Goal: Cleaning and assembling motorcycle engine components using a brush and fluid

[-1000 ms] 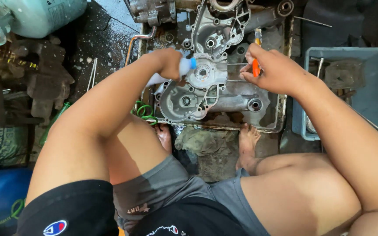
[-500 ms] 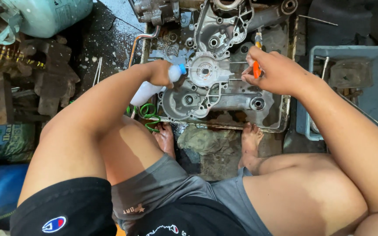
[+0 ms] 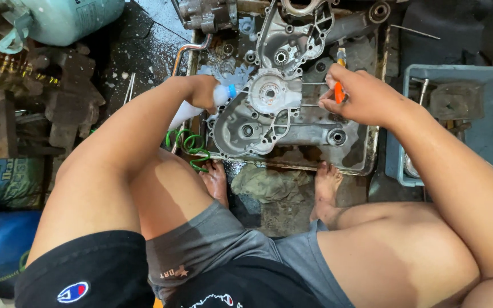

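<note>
A grey metal engine casing [image 3: 269,122] lies in a shallow metal tray [image 3: 366,162] on the floor in front of me. My left hand [image 3: 203,91] grips a white squeeze bottle [image 3: 186,114] with a blue tip, the tip pointing at the casing's left side. My right hand [image 3: 358,97] holds an orange-handled tool [image 3: 339,91] over the casing's right side, next to two thin metal studs. My bare feet rest at the tray's near edge.
A blue-grey plastic bin [image 3: 412,122] with metal parts stands at the right. A pale green gas cylinder [image 3: 69,20] lies at the top left, rusty metal blocks [image 3: 58,108] below it. A green coiled hose [image 3: 189,145] and a dirty rag [image 3: 269,182] lie near my feet.
My left hand with the bottle has shifted slightly left and down along the casing. The right hand stays at the studs with the tool.
</note>
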